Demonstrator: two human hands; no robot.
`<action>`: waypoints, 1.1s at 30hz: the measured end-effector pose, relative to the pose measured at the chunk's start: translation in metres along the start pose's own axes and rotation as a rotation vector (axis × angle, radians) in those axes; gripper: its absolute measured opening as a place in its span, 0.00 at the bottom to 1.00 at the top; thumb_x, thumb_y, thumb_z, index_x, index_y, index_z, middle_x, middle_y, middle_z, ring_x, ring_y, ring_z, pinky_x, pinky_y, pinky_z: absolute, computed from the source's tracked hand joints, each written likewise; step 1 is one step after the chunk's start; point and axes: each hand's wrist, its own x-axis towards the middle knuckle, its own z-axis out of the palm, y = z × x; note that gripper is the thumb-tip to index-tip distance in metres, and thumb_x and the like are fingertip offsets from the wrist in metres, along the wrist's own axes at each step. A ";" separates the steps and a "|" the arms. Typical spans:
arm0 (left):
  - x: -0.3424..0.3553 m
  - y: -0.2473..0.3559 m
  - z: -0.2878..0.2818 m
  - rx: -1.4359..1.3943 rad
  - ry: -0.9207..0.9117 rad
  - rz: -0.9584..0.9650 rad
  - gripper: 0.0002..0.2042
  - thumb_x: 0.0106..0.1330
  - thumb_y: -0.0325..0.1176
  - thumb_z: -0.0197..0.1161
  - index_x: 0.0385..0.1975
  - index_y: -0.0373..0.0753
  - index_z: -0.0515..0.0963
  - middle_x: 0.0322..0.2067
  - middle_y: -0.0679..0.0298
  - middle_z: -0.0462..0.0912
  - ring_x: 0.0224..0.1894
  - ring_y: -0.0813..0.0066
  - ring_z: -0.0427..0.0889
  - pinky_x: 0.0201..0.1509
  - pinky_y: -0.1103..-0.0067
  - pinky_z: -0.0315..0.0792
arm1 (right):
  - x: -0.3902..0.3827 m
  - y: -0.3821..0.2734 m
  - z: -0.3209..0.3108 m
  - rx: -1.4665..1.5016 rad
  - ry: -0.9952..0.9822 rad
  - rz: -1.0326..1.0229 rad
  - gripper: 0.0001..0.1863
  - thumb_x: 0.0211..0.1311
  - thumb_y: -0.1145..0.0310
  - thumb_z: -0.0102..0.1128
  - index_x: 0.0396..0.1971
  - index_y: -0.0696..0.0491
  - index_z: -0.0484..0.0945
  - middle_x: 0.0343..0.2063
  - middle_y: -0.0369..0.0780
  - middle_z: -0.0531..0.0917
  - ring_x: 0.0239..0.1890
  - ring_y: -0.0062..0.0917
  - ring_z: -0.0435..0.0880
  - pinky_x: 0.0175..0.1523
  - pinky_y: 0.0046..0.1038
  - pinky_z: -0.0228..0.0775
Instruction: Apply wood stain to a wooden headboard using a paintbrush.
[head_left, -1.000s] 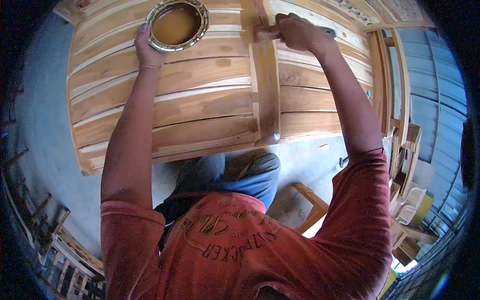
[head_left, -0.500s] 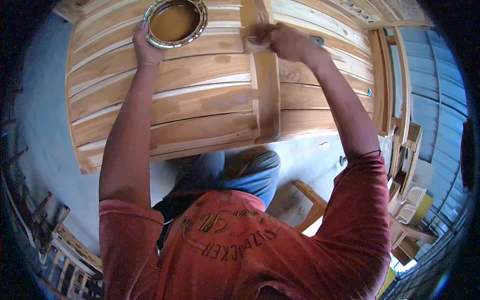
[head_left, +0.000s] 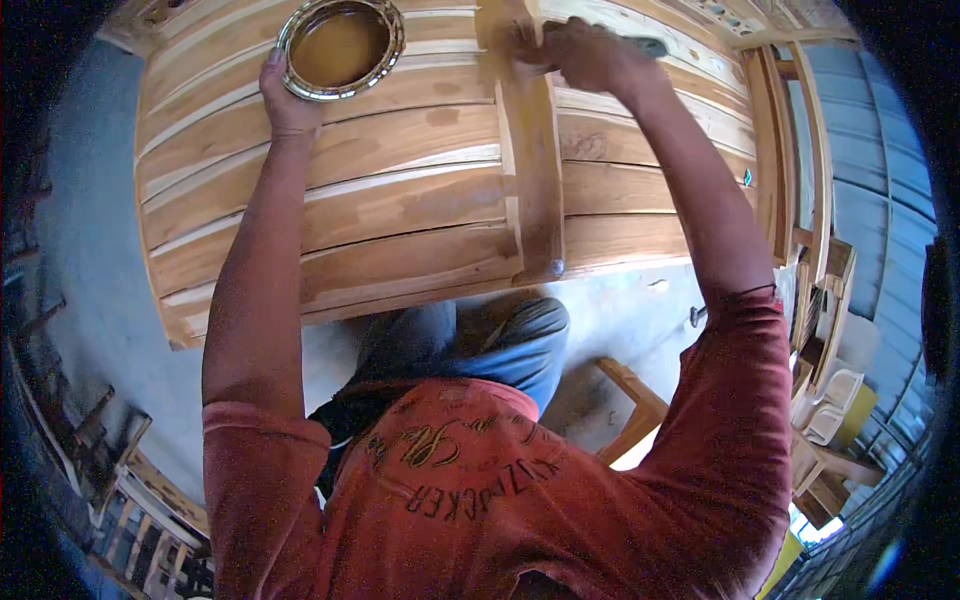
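Observation:
My left hand (head_left: pixel 287 100) grips a round bowl (head_left: pixel 342 95) with a shiny ridged rim, holding brown liquid, above the far left of a slatted wooden panel (head_left: pixel 400 210). My right hand (head_left: pixel 600 65) is closed around a paintbrush (head_left: pixel 650 46). The dark handle end sticks out to the right of the fist. Motion smears the bristle end, which is over the far part of a darker, wet-looking strip (head_left: pixel 538 190) running across the slats. Brown patches mark several slats left of that strip.
A wooden frame (head_left: pixel 810 150) stands along the panel's right side. My bent knees (head_left: pixel 500 345) are by its near edge. A wooden piece (head_left: pixel 635 400) rests on the floor to their right. White plastic chairs (head_left: pixel 832 405) are farther right, and wooden furniture (head_left: pixel 150 530) lies at lower left.
My right hand has moved slightly away from me with the brush, and more of the handle shows. The bowl in my left hand has shifted a little to the left.

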 end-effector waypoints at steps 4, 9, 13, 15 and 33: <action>-0.006 0.008 0.007 0.051 0.046 0.016 0.24 0.60 0.50 0.47 0.52 0.42 0.70 0.49 0.62 0.77 0.50 0.67 0.75 0.55 0.67 0.69 | 0.002 -0.001 0.002 -0.001 -0.050 0.027 0.23 0.53 0.77 0.52 0.50 0.40 0.76 0.42 0.35 0.79 0.48 0.31 0.77 0.54 0.34 0.70; 0.001 -0.003 0.005 0.015 0.003 0.006 0.24 0.60 0.50 0.46 0.51 0.42 0.71 0.49 0.62 0.77 0.51 0.67 0.75 0.55 0.67 0.68 | 0.018 0.023 0.104 0.045 0.542 -0.366 0.26 0.55 0.76 0.48 0.54 0.37 0.72 0.47 0.33 0.77 0.46 0.29 0.78 0.50 0.34 0.72; -0.001 0.005 0.000 0.011 0.061 -0.013 0.23 0.60 0.49 0.47 0.51 0.42 0.71 0.48 0.62 0.77 0.51 0.68 0.75 0.55 0.69 0.69 | -0.019 0.017 0.061 0.015 0.148 0.041 0.21 0.52 0.78 0.53 0.48 0.48 0.77 0.43 0.38 0.78 0.41 0.32 0.77 0.48 0.33 0.70; -0.003 -0.002 0.015 -0.033 0.042 -0.031 0.23 0.60 0.47 0.48 0.50 0.41 0.71 0.47 0.61 0.77 0.50 0.68 0.75 0.54 0.69 0.69 | -0.035 0.023 0.072 0.161 0.224 -0.096 0.22 0.53 0.78 0.53 0.50 0.47 0.77 0.40 0.39 0.78 0.36 0.32 0.76 0.43 0.32 0.68; -0.099 0.063 0.101 0.521 0.140 -0.285 0.24 0.58 0.50 0.55 0.44 0.35 0.74 0.38 0.55 0.78 0.33 0.66 0.78 0.24 0.78 0.73 | -0.108 -0.080 -0.070 0.094 0.695 -0.053 0.09 0.52 0.71 0.52 0.27 0.56 0.81 0.28 0.45 0.83 0.25 0.36 0.80 0.32 0.37 0.71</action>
